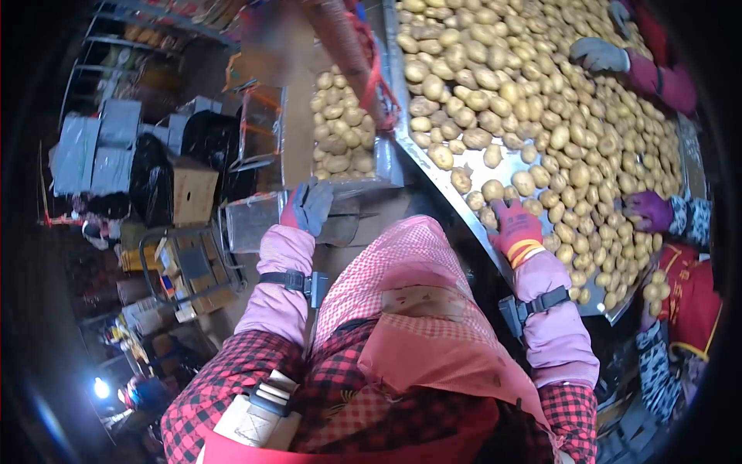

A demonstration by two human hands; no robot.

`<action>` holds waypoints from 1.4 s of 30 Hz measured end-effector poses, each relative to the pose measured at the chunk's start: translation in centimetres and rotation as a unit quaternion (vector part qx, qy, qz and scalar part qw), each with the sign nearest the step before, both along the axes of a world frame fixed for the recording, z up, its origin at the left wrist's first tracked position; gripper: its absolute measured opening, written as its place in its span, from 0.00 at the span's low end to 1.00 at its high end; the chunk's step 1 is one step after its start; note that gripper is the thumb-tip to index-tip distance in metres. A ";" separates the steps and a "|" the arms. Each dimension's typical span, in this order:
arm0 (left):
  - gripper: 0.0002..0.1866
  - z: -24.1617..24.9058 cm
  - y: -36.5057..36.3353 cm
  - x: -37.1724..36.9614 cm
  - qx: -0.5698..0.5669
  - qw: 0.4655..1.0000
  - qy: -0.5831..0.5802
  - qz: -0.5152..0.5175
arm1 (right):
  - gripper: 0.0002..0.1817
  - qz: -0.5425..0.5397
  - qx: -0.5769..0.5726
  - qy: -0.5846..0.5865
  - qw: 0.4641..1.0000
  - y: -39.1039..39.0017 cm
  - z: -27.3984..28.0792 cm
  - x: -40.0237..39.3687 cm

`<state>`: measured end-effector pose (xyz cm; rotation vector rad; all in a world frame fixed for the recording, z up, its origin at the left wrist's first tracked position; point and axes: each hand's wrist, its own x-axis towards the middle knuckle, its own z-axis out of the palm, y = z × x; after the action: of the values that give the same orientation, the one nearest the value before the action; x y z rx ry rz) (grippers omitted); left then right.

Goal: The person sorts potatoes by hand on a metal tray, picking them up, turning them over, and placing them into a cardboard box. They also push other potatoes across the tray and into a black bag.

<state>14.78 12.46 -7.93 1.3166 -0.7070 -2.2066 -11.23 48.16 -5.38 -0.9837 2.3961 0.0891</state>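
Observation:
Potatoes (572, 139) cover a metal sorting table (440, 179) at the upper right. My right hand (516, 226), in a red glove with a yellow and orange cuff, reaches over the table's near edge with its fingers on the potatoes; what lies under the fingertips is hidden. My left hand (311, 205), in a grey and red glove, hangs at the left, off the table, near a box of potatoes (340, 124). Its palm side is hidden, so I cannot see whether it holds anything.
Co-workers' gloved hands (601, 54) (649, 211) rest at the table's far side. A reddish post (344, 46) stands by the table corner. At the left are cardboard boxes (193, 195), black bags (151, 172) and a cart (197, 267).

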 end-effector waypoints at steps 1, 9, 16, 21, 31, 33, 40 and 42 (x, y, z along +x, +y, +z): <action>0.30 0.5 -0.5 1.1 -0.010 1.000 -0.007 0.010 | 0.29 0.005 -0.005 0.014 1.000 -0.5 0.2 0.1; 0.32 -1.9 -8.6 -2.9 -0.287 0.901 -0.195 -0.261 | 0.25 -0.053 0.004 0.057 0.997 -1.6 -3.8 0.7; 0.39 -4.6 -8.7 -12.6 -0.468 0.452 -0.496 -0.575 | 0.19 -0.124 -0.129 0.164 0.970 -0.3 -6.9 2.5; 0.39 -6.4 -11.8 -13.3 -0.401 0.558 -0.418 -0.594 | 0.27 -0.324 -0.067 -0.083 0.940 -1.1 -0.7 -0.3; 0.32 5.1 -4.1 -8.7 0.375 0.813 0.378 -0.236 | 0.27 -0.179 -0.535 -0.043 0.824 -14.3 8.4 6.2; 0.32 4.9 -3.7 -7.9 0.246 0.851 0.378 -0.269 | 0.29 0.007 -0.589 0.110 0.801 -18.5 11.3 6.7; 0.25 -4.8 -4.1 -4.0 0.138 0.940 0.259 -0.173 | 0.54 0.218 -0.390 0.019 0.894 -26.1 8.0 11.7; 0.23 -3.1 -6.2 -2.7 0.091 0.940 0.287 -0.164 | 0.53 0.228 -0.409 0.006 0.884 -25.7 8.7 11.7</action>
<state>12.12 6.21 -11.06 0.5831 -0.5262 -2.7922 0.42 22.48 3.35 -1.9064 2.1506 -0.8112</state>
